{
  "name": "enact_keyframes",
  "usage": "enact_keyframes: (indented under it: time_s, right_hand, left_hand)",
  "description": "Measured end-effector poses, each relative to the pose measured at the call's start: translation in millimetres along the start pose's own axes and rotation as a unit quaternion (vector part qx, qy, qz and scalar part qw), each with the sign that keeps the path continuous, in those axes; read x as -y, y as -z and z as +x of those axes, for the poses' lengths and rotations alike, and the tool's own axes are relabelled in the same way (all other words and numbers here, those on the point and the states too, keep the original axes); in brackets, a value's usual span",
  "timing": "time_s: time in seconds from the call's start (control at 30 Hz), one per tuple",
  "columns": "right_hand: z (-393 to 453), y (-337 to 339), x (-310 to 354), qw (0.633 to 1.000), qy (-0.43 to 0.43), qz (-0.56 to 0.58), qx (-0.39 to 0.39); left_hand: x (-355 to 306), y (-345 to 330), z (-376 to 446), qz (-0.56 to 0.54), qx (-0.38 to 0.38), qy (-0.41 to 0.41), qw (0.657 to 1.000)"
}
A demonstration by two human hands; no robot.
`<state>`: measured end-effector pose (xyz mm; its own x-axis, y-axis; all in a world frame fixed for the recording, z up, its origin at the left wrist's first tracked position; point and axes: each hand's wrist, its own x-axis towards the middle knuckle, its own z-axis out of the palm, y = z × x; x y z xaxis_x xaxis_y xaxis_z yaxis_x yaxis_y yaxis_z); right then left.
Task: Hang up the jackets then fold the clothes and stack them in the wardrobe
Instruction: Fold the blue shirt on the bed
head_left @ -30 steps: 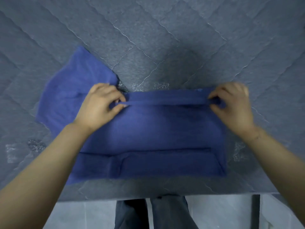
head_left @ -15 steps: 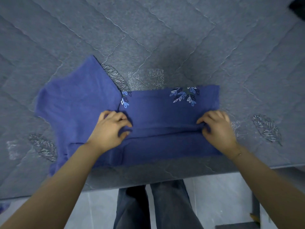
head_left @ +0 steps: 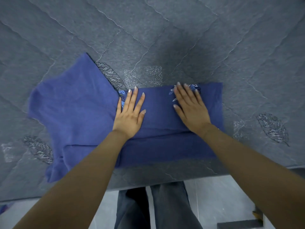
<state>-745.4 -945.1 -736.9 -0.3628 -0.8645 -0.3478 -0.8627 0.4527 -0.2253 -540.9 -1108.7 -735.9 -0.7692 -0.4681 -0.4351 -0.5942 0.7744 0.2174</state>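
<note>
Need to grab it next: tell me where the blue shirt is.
Head view: the blue shirt lies centre-left on the grey quilt, near its front edge, under both flat hands.

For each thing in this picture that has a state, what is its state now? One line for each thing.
blue garment: partly folded on the bed, left part still spread out.
left hand: open, flat, pressing on the folded part.
right hand: open, flat, pressing on the folded part.
grey quilted bed cover: spread flat under the garment.
</note>
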Motion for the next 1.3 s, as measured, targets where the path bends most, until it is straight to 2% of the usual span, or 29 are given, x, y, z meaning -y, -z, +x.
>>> enact_keyframes:
  time_s: [0.2, 0.3, 0.33, 0.4, 0.47, 0.57, 0.63, 0.67, 0.77, 0.83, 0.93, 1.0, 1.1, 1.3]
  right_hand:
    - [-11.2, 10.3, -25.1, 0.989, -0.130, 0.062, -0.019]
    - [-4.1, 24.3, 2.2, 0.977, -0.183, 0.101, -0.051]
    - [-1.4, 30.5, 14.8, 0.973, -0.185, 0.117, -0.075]
    - [5.4, 45.2, 44.8, 0.970, -0.134, 0.163, -0.123]
    - [14.5, 53.5, 80.9, 0.969, -0.059, 0.197, -0.139]
    - [37.1, 54.4, 145.3, 0.963, -0.064, 0.260, -0.041]
    - [56.1, 47.6, 183.0, 0.947, -0.123, 0.294, 0.036]
    - [65.7, 42.4, 198.2, 0.936, -0.156, 0.312, 0.050]
    - [87.9, 26.2, 230.3, 0.894, -0.241, 0.377, 0.024]
    - [96.0, 18.0, 243.9, 0.851, -0.280, 0.444, -0.028]
    - [91.0, 19.4, 257.2, 0.780, -0.290, 0.543, -0.115]
    - [79.0, 23.4, 261.2, 0.761, -0.267, 0.575, -0.141]
    - [54.3, 29.3, 261.7, 0.775, -0.217, 0.579, -0.130]
    - [12.9, 24.2, 254.3, 0.844, -0.147, 0.515, 0.025]
  left_hand:
    - [3.0, 2.3, 2.6, -0.042, 0.010, -0.006, 0.999]
    - [5.5, 29.4, 1.2, -0.181, 0.004, -0.034, 0.983]
    - [10.1, 44.0, -0.9, -0.262, -0.023, -0.033, 0.964]
    - [31.7, 74.5, -4.9, -0.376, -0.114, 0.003, 0.920]
    - [67.8, 101.8, -4.7, -0.400, -0.189, 0.088, 0.892]
    - [139.9, 122.3, 16.4, -0.313, -0.205, 0.201, 0.905]
    - [177.8, 126.5, 36.6, -0.274, -0.159, 0.232, 0.920]
    - [189.3, 126.5, 46.9, -0.293, -0.124, 0.231, 0.920]
    - [205.1, 121.1, 67.4, -0.287, -0.044, 0.200, 0.936]
    - [207.6, 122.0, 70.4, -0.279, -0.017, 0.125, 0.952]
    - [210.9, 136.9, 52.5, -0.343, -0.013, -0.007, 0.939]
    - [217.9, 148.5, 25.6, -0.343, -0.030, -0.065, 0.937]
    - [234.8, 149.2, -36.1, -0.322, -0.011, -0.095, 0.942]
    - [252.9, 101.4, -141.2, -0.384, 0.041, 0.010, 0.922]
